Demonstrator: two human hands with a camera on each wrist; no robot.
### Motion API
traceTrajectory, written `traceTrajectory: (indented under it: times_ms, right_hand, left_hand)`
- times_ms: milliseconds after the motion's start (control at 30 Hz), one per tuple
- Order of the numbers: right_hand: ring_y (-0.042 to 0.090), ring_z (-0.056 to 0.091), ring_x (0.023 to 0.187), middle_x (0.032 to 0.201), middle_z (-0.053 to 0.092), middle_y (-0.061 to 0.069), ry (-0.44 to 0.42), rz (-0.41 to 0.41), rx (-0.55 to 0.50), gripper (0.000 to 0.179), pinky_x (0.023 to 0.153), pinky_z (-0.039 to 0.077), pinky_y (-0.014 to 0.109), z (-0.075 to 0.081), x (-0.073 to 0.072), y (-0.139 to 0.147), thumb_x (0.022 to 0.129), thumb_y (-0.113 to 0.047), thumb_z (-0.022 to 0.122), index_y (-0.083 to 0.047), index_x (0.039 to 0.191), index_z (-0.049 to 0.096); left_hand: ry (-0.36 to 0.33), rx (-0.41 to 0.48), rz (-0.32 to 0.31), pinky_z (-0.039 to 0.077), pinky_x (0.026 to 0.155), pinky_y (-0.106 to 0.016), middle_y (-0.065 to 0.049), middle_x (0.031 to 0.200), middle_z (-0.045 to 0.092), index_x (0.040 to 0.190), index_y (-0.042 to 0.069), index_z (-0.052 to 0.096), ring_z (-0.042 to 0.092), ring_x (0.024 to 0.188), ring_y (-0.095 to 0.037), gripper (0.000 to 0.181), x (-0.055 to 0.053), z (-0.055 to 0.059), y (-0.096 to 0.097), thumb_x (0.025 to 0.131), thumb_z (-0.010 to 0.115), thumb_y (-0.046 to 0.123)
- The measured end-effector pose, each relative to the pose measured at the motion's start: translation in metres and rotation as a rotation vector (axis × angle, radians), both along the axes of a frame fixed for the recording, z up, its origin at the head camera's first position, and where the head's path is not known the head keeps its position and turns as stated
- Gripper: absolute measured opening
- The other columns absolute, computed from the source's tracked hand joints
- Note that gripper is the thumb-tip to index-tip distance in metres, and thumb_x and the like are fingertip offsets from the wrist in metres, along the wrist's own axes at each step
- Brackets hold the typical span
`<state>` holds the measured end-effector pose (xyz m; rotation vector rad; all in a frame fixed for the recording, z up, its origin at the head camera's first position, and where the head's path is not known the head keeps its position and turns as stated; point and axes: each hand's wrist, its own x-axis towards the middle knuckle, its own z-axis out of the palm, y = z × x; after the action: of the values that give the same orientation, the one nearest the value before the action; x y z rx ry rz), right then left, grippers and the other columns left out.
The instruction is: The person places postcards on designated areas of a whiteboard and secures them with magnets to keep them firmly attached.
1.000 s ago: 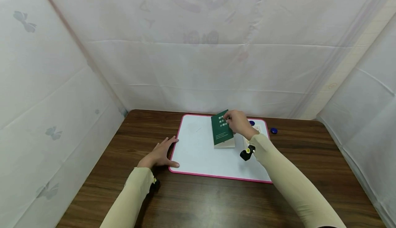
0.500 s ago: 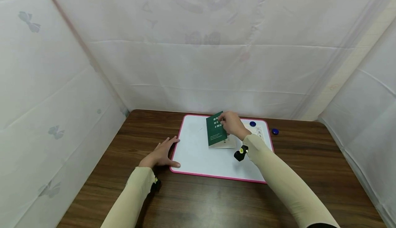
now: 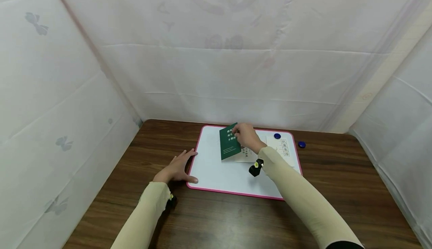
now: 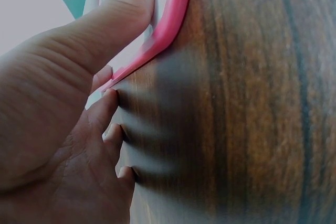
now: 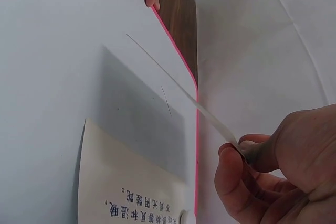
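A dark green card (image 3: 228, 146) with white characters is held slightly above the whiteboard (image 3: 209, 174). My right hand (image 3: 248, 136) pinches it at its upper right edge; the right wrist view shows its pale side nearly edge-on, between thumb and fingers. Below lies a cream card (image 5: 126, 182) with printed characters, partly hidden by the hand in the head view. My left hand (image 3: 176, 169) rests at the board's left edge, fingers spread. In the left wrist view the thumb lies over the pink rim (image 4: 173, 24), and the other fingertips touch the table beside it.
Another pale card (image 3: 285, 148) with boxed characters lies on the board's right side, a blue round magnet (image 3: 277, 136) at its top. A second blue magnet (image 3: 302, 144) sits on the brown table (image 3: 324, 166) beyond the board. White cloth (image 3: 216, 72) hangs behind.
My right hand has carried the green card leftward, uncovering more of the cream card and of the pale card at right. The left hand stays at the board's edge.
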<state>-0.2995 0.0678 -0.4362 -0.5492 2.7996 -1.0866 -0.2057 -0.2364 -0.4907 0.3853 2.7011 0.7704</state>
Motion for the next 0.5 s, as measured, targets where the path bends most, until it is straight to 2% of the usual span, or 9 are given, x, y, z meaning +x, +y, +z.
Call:
traceTrajectory:
  times_ms: [500]
  right_hand:
    - [0.032, 0.073, 0.089, 0.126, 0.065, 0.022, -0.035, -0.010, -0.044, 0.022, 0.052, 0.058, 0.024, -0.007, -0.002, -0.022, 0.104, 0.000, 0.057, 0.003, 0.121, 0.070]
  left_hand:
    - [-0.016, -0.010, 0.040, 0.008, 0.122, -0.066, -0.019, 0.168, 0.023, 0.158, 0.011, 0.035, 0.013, 0.155, -0.043, 0.106, -0.002, 0.002, 0.002, 0.074, 0.093, 0.040]
